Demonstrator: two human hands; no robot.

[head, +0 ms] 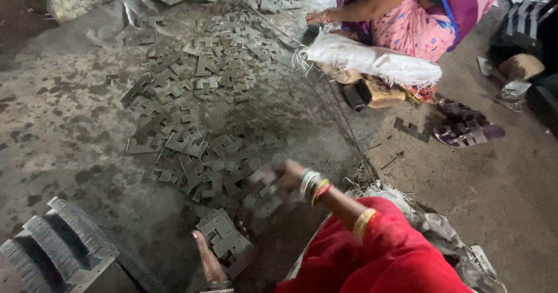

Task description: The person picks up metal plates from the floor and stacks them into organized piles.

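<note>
Here, plate stack (pixel 225 240) flat, long axis diagonal

Both hands low, arms reaching forward

The left hand (pixel 210 265) lies low with fingers extended; the right hand (pixel 289 175), motion-blurred, reaches forward, bangled wrist bent, red sleeve at the elbow.

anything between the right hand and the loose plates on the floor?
Nothing visible. The right hand, motion-blurred, is already at the near edge of the scattered metal plates. The left hand holds a small stack of plates.

Metal stampings (pixel 192 124): dozens, uncountable. Stamping stacks (pixel 58 246): one. Sandals (pixel 465 127): two.
</note>
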